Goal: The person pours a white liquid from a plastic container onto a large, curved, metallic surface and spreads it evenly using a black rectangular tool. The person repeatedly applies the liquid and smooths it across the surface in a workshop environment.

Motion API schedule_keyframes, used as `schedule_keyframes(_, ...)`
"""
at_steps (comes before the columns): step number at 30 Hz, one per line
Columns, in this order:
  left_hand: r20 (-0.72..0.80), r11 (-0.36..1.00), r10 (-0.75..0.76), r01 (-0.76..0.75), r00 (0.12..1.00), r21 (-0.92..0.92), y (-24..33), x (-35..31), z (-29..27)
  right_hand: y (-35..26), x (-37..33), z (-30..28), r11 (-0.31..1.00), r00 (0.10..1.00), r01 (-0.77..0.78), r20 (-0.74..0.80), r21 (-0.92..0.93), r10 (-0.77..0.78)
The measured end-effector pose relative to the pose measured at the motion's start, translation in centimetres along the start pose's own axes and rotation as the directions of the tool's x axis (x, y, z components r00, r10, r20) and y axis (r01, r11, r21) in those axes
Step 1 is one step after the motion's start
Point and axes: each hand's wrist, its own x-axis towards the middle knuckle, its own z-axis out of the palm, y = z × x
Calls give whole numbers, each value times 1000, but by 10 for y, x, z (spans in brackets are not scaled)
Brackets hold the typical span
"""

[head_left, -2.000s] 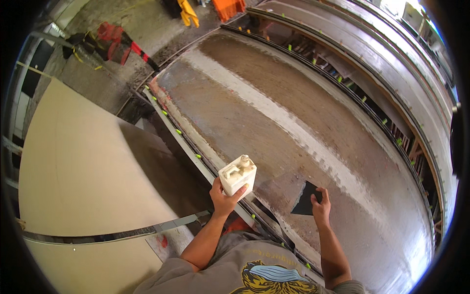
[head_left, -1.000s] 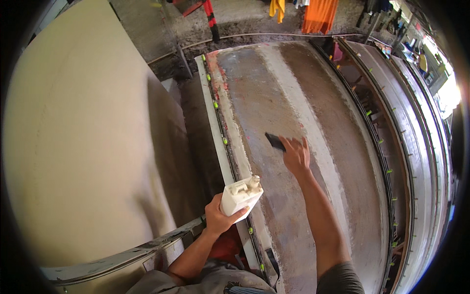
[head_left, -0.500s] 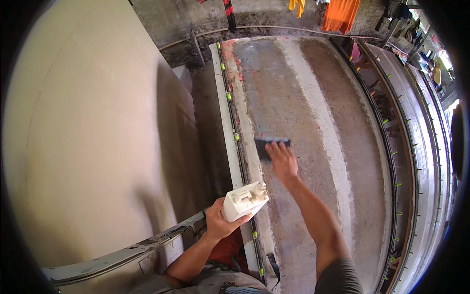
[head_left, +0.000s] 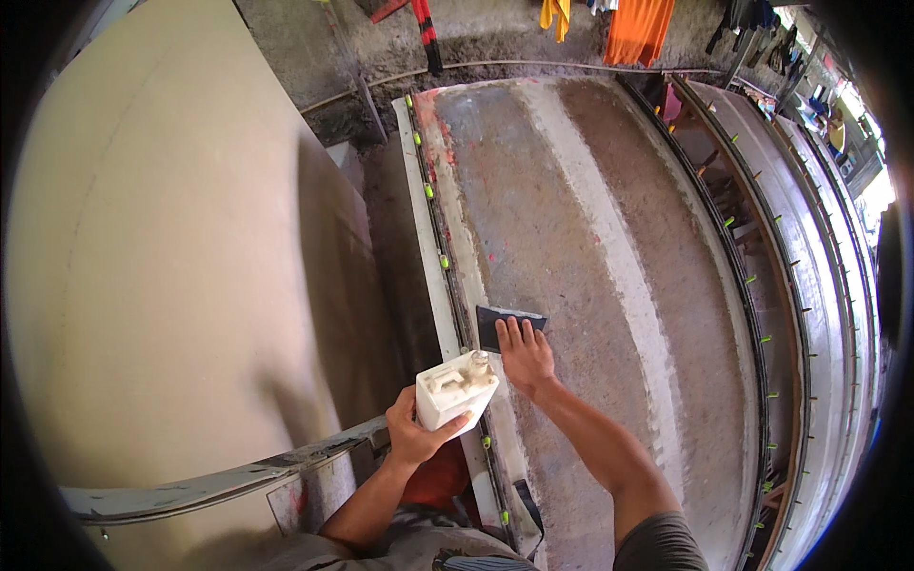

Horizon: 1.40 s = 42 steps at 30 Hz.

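My left hand grips a white rectangular plastic container with a capped spout, held up beside the near edge of a long curved grey-brown panel. My right hand lies flat on that panel, fingers pressed on a dark flat rectangular spreader close to the panel's left rim. A pale stripe runs lengthwise down the panel's middle.
A large beige curved surface fills the left. A white flange with green clips borders the panel's left rim. More curved moulds stand on the right. Orange and yellow cloths hang at the back. A grey metal bar crosses at lower left.
The view swung along the panel. My right hand slid the dark spreader toward the left rim and nearer to me. My left hand kept the white container raised.
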Motion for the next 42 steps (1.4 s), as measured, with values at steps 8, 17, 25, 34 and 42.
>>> schedule_keyframes(8, 0, 1000, 4, -4, 1000, 25, 1, 3, -1, 35, -6, 10, 988, 990, -33, -142, -150, 12)
schedule_keyframes(17, -25, 1000, 5, -6, 1000, -14, -18, 6, -5, 88, 75, -15, 988, 974, -132, -174, 84, 145)
schedule_keyframes(25, -26, 995, -26, 23, 999, -93, -3, -15, 4, 35, -84, 7, 993, 992, 116, -50, -3, -116)
schedule_keyframes(34, 10, 999, -6, 6, 1000, -52, 6, -49, 15, 63, -38, -25, 984, 999, 0, -49, 177, 9)
schedule_keyframes(42, 43, 1000, -6, 7, 999, -7, -1, -85, 16, 25, -179, -20, 989, 995, 69, 64, 128, -78)
